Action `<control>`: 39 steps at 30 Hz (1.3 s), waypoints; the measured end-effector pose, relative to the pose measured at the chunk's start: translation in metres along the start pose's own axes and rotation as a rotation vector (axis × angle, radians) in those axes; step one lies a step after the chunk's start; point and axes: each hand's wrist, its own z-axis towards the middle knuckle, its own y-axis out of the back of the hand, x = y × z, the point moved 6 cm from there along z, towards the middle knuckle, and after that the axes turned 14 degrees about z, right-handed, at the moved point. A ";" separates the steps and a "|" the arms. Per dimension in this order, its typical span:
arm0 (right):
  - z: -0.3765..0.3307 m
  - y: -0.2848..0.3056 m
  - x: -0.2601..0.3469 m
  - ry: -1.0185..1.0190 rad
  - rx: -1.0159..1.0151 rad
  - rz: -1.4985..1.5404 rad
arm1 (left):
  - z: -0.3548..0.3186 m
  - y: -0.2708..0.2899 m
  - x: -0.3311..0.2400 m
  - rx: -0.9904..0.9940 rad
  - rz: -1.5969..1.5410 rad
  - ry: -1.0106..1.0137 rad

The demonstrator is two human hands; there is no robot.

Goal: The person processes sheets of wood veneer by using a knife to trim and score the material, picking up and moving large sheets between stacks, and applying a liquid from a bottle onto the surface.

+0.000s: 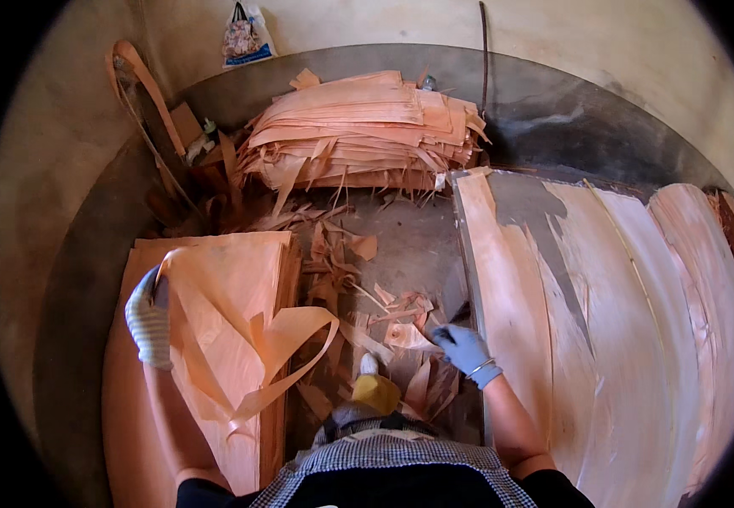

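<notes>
My left hand [149, 319], in a striped glove, grips one end of a long, thin veneer strip [299, 326]. The strip droops in curls over a stack of veneer sheets [223, 262] at the left. My right hand [462, 347], in a grey-blue glove with a bangle at the wrist, hovers over the floor beside the right-hand table. Its fingers are curled together, and a small veneer scrap [409, 337] lies at or just under the fingertips. Whether the fingers hold that scrap is hidden.
Broad veneer sheets [621, 313] cover the table at the right, with a rolled-up bundle [689, 245] along its far side. A tall veneer pile [358, 127] stands at the back. Torn scraps [325, 254] litter the floor between. A bag [244, 38] hangs on the wall.
</notes>
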 end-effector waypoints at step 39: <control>0.890 0.116 -0.316 -0.542 -0.273 0.257 | 1.003 -0.785 -0.147 -0.042 0.436 0.004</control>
